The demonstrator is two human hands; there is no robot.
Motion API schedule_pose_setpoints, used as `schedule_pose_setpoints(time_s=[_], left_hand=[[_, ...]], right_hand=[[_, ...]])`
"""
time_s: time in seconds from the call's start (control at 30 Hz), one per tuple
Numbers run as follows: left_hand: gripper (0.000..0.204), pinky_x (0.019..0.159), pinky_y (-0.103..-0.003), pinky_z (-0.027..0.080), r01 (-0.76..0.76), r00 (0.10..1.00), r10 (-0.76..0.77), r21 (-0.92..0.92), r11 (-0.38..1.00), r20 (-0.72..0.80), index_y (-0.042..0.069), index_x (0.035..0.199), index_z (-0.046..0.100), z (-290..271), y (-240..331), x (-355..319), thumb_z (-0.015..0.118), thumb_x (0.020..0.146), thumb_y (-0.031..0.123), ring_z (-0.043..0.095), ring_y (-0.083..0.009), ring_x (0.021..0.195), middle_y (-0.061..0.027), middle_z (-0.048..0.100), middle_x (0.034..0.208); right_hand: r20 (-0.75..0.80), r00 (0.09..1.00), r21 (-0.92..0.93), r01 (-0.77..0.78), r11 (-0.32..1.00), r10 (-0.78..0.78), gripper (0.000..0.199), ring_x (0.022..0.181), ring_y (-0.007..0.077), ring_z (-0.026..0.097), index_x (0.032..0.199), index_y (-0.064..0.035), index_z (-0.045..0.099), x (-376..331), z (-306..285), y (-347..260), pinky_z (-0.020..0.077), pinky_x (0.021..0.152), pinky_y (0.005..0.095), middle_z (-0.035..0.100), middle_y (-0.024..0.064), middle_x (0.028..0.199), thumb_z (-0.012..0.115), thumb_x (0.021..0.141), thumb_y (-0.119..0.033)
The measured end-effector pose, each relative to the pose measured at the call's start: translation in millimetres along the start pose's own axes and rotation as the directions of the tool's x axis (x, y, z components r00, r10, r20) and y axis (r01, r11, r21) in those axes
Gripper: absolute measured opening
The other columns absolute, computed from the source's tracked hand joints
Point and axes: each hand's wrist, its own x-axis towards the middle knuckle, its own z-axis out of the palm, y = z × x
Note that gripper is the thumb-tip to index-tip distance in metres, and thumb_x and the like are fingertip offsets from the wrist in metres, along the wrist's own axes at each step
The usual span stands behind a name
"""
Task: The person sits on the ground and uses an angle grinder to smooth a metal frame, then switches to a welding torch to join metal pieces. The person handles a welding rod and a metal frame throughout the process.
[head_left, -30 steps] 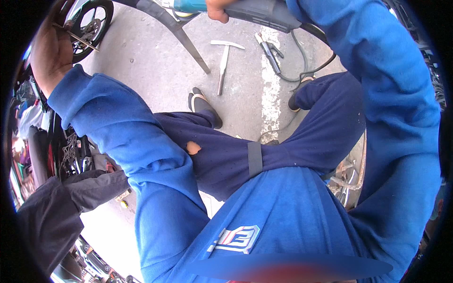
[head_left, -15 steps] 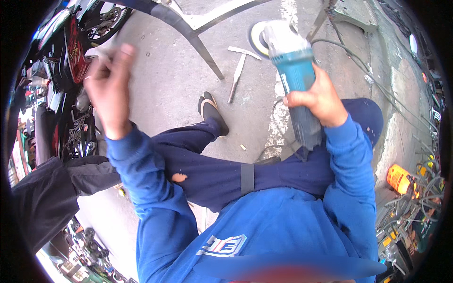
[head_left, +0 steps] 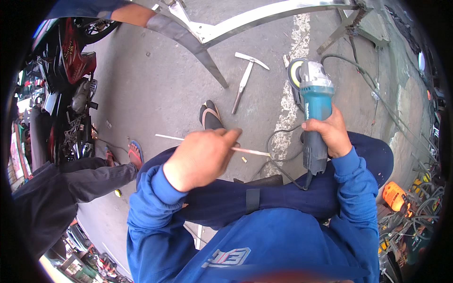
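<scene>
Teal angle grinder [head_left: 313,113], grey-headed, gripped by right hand [head_left: 330,134]; left hand [head_left: 200,158] fingers pinch a thin rod [head_left: 250,151].

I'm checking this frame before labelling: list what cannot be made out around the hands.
- Head view: the right hand covers part of the teal angle grinder, hiding its switch.
- The left hand is motion-blurred; whether it pinches the thin pale rod is unclear.
- The curved grey metal frame is cut off by the top edge.

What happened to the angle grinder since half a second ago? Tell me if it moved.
Cannot tell for sure: the head camera itself shifted. Judged against the chipping hammer on the pavement, the angle grinder in the right hand stays just right of it, much as before.
</scene>
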Motion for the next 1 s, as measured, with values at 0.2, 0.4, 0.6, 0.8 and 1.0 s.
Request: schedule_pose_setpoints(time_s=[0.2, 0.4, 0.6, 0.8, 1.0], left_hand=[[0.044, 0.064, -0.04, 0.052, -0.222, 0.956, 0.158, -0.259, 0.94, -0.246, 0.004, 0.122, 0.056, 44.3, 30.6, 21.3, 0.065, 0.087, 0.029, 0.065, -0.0314, 0.073, -0.013, 0.061, 0.086], [0.054, 0.065, -0.041, 0.052, -0.362, 0.897, 0.27, -0.229, 0.904, -0.35, 0.011, 0.125, 0.058, 87.2, 49.4, 49.6, 0.073, 0.077, 0.031, 0.063, -0.0299, 0.075, -0.0102, 0.057, 0.088], [0.039, 0.061, -0.034, 0.051, -0.469, 0.774, 0.45, 0.073, 0.88, -0.445, 0.008, 0.112, 0.062, 108.9, 39.1, 60.7, 0.063, 0.075, 0.019, 0.065, -0.0191, 0.07, -0.0031, 0.058, 0.081], [0.025, 0.06, -0.032, 0.05, -0.582, 0.647, 0.661, 0.315, 0.75, -0.38, 0.008, 0.095, 0.065, 110.2, 35.6, 64.6, 0.064, 0.075, 0.023, 0.064, -0.0162, 0.07, -0.0011, 0.058, 0.082], [0.033, 0.067, -0.035, 0.048, -0.631, 0.531, 0.715, 0.35, 0.692, -0.455, 0.009, 0.091, 0.063, 98.4, 26.5, 69.1, 0.073, 0.067, 0.03, 0.06, -0.0182, 0.078, -0.0029, 0.057, 0.088]], right_hand=[[-0.027, 0.992, 0.087, -0.116, 0.989, 0.119, 0.039, 0.083, 0.0126, 0.06, 0.106, -0.003, 0.059, 21.9, 14.2, 12.0, 0.0496, 0.074, 0.0307, 0.062, 0.003, 0.093, 0.074, 0.07, -0.005], [-0.006, 0.961, 0.289, -0.264, 0.92, 0.278, 0.034, 0.078, 0.0159, 0.062, 0.104, -0.004, 0.058, 41.1, 30.4, 32.1, 0.0506, 0.07, 0.0324, 0.062, 0.0051, 0.09, 0.073, 0.074, -0.009], [0.057, 0.955, 0.266, -0.296, 0.917, 0.292, 0.035, 0.08, 0.0168, 0.062, 0.105, -0.0035, 0.059, 39.6, 35.4, 45.9, 0.0508, 0.071, 0.033, 0.062, 0.0055, 0.091, 0.073, 0.074, -0.01], [0.118, 0.918, 0.278, -0.397, 0.875, 0.379, 0.03, 0.077, 0.0171, 0.062, 0.103, -0.0045, 0.06, 40.2, 32.0, 62.8, 0.0508, 0.071, 0.0325, 0.062, 0.0053, 0.085, 0.071, 0.078, -0.016], [0.263, 0.894, 0.438, -0.445, 0.781, 0.362, 0.035, 0.076, 0.0232, 0.064, 0.101, -0.0034, 0.058, 53.9, 28.1, 76.4, 0.0537, 0.074, 0.0379, 0.064, 0.011, 0.086, 0.067, 0.08, -0.03]])
